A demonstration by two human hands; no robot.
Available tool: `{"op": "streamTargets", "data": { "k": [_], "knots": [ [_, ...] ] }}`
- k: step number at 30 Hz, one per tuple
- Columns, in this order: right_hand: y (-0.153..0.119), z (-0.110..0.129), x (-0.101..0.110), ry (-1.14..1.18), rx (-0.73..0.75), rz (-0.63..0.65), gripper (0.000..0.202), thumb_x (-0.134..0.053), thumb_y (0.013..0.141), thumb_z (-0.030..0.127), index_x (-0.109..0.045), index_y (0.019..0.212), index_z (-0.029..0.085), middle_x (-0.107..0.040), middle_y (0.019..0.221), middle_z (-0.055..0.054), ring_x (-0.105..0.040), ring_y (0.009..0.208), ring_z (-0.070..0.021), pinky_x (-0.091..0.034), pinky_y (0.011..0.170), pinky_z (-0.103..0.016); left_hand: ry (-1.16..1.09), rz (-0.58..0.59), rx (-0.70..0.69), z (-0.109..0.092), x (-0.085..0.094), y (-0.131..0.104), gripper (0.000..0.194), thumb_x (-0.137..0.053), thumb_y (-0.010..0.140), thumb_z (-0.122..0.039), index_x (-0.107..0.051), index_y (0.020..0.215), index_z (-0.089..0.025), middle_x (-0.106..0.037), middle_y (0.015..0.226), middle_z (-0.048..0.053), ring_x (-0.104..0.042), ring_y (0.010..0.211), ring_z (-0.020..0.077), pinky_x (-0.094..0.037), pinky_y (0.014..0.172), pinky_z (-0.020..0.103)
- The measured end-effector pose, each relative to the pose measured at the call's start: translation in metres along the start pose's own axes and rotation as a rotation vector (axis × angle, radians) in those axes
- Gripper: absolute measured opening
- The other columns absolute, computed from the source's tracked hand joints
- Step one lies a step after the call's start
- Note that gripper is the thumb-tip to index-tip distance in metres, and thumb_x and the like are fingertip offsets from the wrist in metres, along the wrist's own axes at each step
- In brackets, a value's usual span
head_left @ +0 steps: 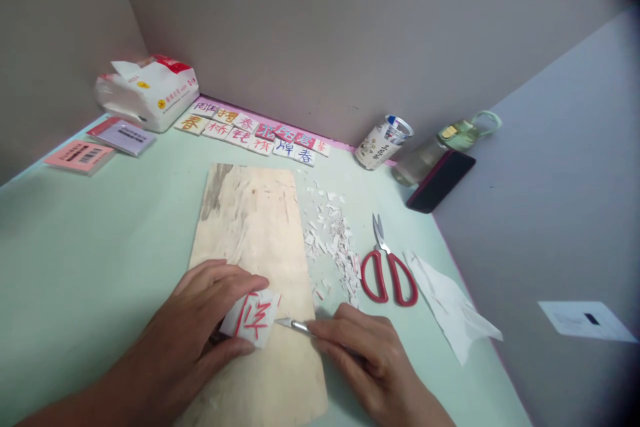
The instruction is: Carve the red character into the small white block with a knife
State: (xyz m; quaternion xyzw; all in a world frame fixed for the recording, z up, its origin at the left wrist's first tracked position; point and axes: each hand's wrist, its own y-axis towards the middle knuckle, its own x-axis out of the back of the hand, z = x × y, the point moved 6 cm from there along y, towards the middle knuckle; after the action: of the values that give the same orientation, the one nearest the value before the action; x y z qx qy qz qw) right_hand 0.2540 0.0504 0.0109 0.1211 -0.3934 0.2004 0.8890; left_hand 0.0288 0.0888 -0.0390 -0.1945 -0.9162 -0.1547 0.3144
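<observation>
A small white block with a red character on its face is pinched between the thumb and fingers of my left hand, low over a pale wooden board. My right hand grips a slim silver craft knife like a pen. The blade points left, close to the block's right edge; whether it touches cannot be made out. White shavings lie scattered to the right of the board. Red-handled scissors rest slightly open beyond them.
Two rows of character tiles line the back edge. A tissue pack and card packs sit at the back left. A can, bottle, dark phone and crumpled tissue are on the right.
</observation>
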Motion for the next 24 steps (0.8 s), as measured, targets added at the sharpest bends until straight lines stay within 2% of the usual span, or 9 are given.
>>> {"op": "streamTargets", "data": {
  "k": [9, 14, 24],
  "knots": [
    [-0.001, -0.002, 0.001, 0.062, -0.016, 0.0, 0.023, -0.051, 0.107, 0.027, -0.072, 0.117, 0.024, -0.058, 0.075, 0.001, -0.057, 0.067, -0.0115, -0.037, 0.058, -0.024, -0.006, 0.005, -0.004, 0.001, 0.0, 0.0, 0.042, -0.063, 0.094, -0.049, -0.055, 0.133, -0.04, -0.064, 0.128, 0.0, -0.051, 0.125, 0.0312, -0.044, 0.108, 0.046],
    [0.003, 0.001, -0.003, 0.039, 0.006, 0.045, 0.025, -0.049, 0.108, 0.026, -0.071, 0.118, 0.023, -0.059, 0.078, 0.0, -0.056, 0.067, -0.0115, -0.037, 0.059, -0.025, -0.009, -0.007, -0.012, 0.0, 0.001, 0.0, 0.041, -0.061, 0.095, -0.055, -0.054, 0.134, -0.043, -0.064, 0.127, -0.002, -0.051, 0.124, 0.0304, -0.044, 0.108, 0.047],
    [0.012, 0.004, -0.003, 0.04, 0.039, 0.099, 0.025, -0.049, 0.107, 0.024, -0.07, 0.12, 0.022, -0.06, 0.081, 0.0, -0.056, 0.07, -0.0114, -0.038, 0.061, -0.024, 0.039, -0.032, -0.027, 0.0, 0.003, 0.001, 0.044, -0.059, 0.094, -0.061, -0.06, 0.131, -0.038, -0.067, 0.125, 0.0, -0.056, 0.121, 0.0314, -0.048, 0.106, 0.047]
  ]
}}
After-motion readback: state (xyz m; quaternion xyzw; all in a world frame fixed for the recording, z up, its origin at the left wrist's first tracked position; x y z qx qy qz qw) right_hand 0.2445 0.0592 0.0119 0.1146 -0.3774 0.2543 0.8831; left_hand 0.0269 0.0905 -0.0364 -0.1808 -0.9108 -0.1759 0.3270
